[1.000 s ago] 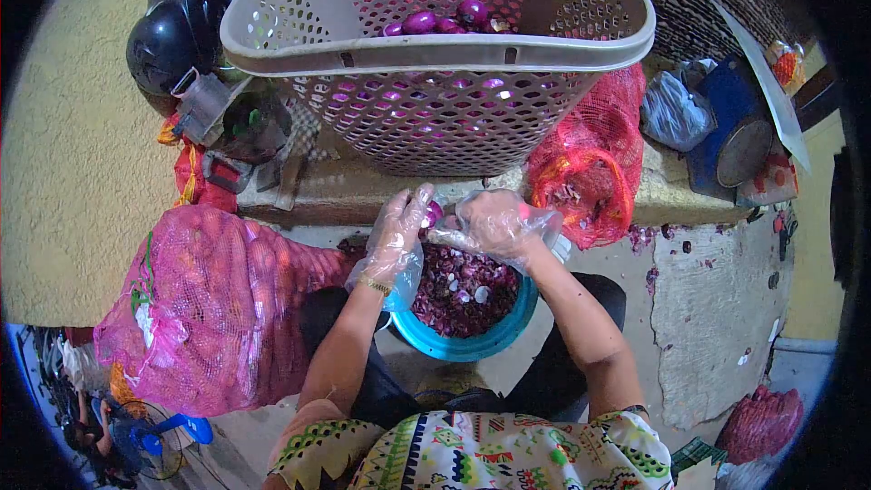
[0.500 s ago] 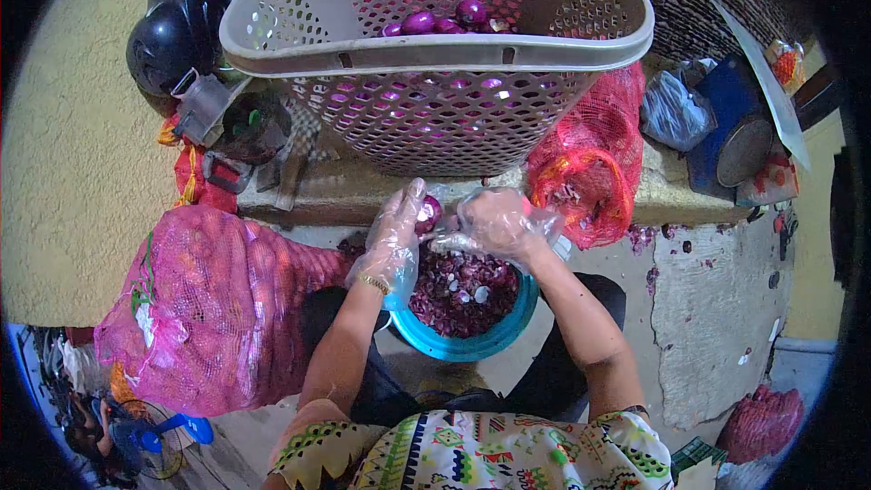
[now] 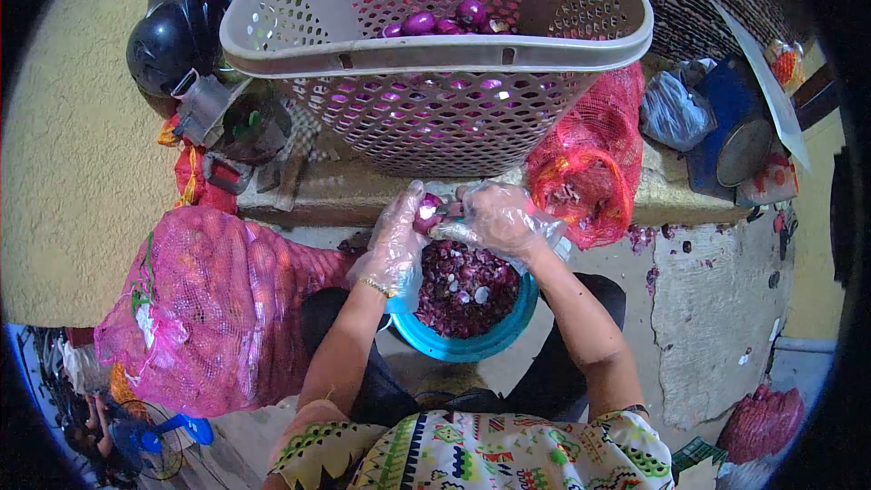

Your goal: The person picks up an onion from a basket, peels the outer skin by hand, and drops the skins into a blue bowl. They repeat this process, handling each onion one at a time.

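Observation:
A red onion (image 3: 427, 214) with a pale cut patch is gripped in my left hand (image 3: 396, 240), which wears a clear plastic glove. My right hand (image 3: 499, 218), gloved the same way, is closed around a small knife (image 3: 451, 210); its short grey blade reaches to the onion's right side, and the fingers cover most of the handle. Below both hands a turquoise basin (image 3: 458, 350) between my knees holds a heap of purple onion skins and trimmings (image 3: 464, 295).
A large perforated basket (image 3: 435, 56) with peeled onions stands on the ledge ahead. At left leans a full pink mesh sack (image 3: 213, 308). An open red mesh bag (image 3: 585, 191) sits right of the basket. Helmets (image 3: 168, 45) lie at upper left; another person (image 3: 100, 426) is at lower left.
My right hand has turned slightly, and the knife blade now shows against the onion's side. The onion has shifted only a little in my left hand.

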### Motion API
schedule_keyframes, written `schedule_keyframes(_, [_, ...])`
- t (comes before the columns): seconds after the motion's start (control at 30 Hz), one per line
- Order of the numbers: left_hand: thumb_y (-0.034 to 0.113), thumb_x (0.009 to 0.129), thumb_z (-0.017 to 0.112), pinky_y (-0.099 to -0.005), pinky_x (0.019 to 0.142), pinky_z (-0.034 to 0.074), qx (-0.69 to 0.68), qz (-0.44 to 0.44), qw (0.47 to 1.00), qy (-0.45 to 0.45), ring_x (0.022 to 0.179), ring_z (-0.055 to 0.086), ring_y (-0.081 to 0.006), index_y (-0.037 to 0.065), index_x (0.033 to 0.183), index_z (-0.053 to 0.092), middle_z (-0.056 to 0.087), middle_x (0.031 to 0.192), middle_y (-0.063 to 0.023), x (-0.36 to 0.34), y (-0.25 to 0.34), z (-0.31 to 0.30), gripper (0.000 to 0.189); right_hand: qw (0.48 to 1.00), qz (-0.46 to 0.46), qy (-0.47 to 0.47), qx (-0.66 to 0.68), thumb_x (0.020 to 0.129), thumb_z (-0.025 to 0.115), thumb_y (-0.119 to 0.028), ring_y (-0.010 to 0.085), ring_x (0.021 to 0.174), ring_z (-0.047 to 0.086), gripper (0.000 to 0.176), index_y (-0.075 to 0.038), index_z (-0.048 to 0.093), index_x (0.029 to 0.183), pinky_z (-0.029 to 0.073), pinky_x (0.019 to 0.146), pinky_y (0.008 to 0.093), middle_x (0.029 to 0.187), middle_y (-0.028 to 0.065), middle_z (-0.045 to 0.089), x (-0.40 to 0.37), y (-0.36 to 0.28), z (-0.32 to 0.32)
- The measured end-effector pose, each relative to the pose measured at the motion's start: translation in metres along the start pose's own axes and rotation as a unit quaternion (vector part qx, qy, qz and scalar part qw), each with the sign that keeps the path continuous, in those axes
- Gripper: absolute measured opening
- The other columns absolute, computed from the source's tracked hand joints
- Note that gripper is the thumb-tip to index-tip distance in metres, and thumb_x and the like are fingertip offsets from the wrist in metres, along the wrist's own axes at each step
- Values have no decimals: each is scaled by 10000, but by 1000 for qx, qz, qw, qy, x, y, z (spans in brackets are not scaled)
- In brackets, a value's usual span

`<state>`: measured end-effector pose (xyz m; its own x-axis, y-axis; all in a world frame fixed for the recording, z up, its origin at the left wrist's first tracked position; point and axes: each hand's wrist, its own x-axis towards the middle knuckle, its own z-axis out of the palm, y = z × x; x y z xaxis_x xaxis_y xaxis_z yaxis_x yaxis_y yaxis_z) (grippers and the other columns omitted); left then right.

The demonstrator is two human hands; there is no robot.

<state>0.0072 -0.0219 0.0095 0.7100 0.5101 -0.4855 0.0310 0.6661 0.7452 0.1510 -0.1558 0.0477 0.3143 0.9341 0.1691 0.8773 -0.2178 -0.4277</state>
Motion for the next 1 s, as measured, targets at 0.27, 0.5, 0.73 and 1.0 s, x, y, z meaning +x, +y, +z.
schedule_keyframes(0.27, [329, 1003, 599, -391, 795, 595, -149, -29, 988, -23, 931, 697, -239, 61, 1047, 657, 698, 1012, -109, 3, -4, 1, 278, 999, 10, -24, 42, 855, 622, -688, 357, 645, 705, 593, -109, 728, 783, 549, 619, 482, 670, 171, 681, 2, -3, 5])
schedule_keyframes(0.5, [280, 980, 597, -454, 886, 582, -177, -7, 984, -9, 978, 673, -290, 39, 1112, 617, 683, 1060, -135, 23, -18, -20, 276, 997, -42, -60, -23, 883, 624, -622, 366, 641, 698, 558, -91, 737, 753, 553, 624, 478, 686, 167, 690, 0, 3, 16])
schedule_keyframes(0.73, [263, 984, 646, -452, 915, 581, -202, -20, 973, 109, 1008, 672, -280, 35, 1188, 602, 672, 1131, -131, 4, 1, 7, 309, 997, -59, -46, -3, 853, 670, -617, 349, 664, 698, 488, -142, 757, 790, 543, 647, 489, 682, 161, 681, -2, 4, 7])
schedule_keyframes(1.0, [369, 986, 670, -434, 866, 599, -116, -7, 993, 3, 945, 689, -268, 26, 1115, 639, 691, 1039, -124, 16, -15, -10, 368, 998, -35, -45, 23, 834, 706, -586, 351, 726, 703, 471, -124, 739, 915, 538, 656, 497, 728, 162, 695, -1, 10, -4])
